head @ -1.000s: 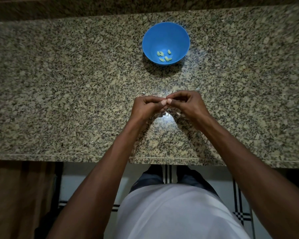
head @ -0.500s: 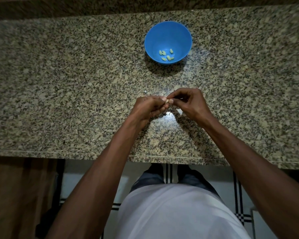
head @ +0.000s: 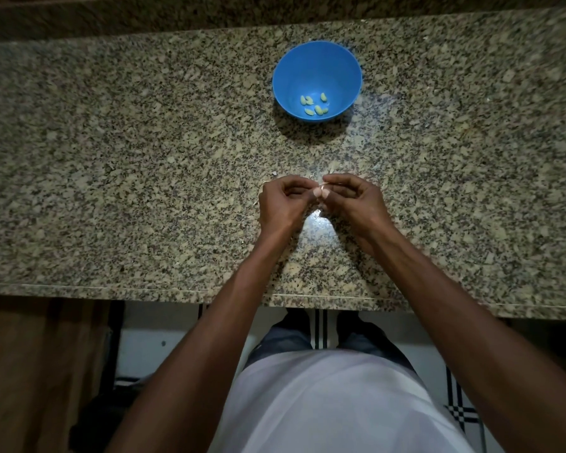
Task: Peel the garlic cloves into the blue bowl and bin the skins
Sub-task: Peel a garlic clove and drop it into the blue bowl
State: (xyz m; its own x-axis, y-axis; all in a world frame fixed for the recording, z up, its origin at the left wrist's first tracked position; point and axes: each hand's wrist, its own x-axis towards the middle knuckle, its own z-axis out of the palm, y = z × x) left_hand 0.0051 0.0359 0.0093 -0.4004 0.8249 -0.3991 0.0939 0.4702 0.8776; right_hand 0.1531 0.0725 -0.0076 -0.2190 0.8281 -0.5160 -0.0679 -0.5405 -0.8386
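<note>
1. You are holding your left hand [head: 283,204] and right hand [head: 353,204] together on the near side of the blue bowl [head: 317,80], fingers curled, fingertips meeting.
2. You are pinching a small garlic clove [head: 322,188] between both hands; your fingers are hiding most of it.
3. Peeled cloves [head: 314,104] are lying inside the blue bowl.
4. Pale skin scraps [head: 337,167] are blending into the granite counter [head: 111,191] between the bowl and your hands.
</note>
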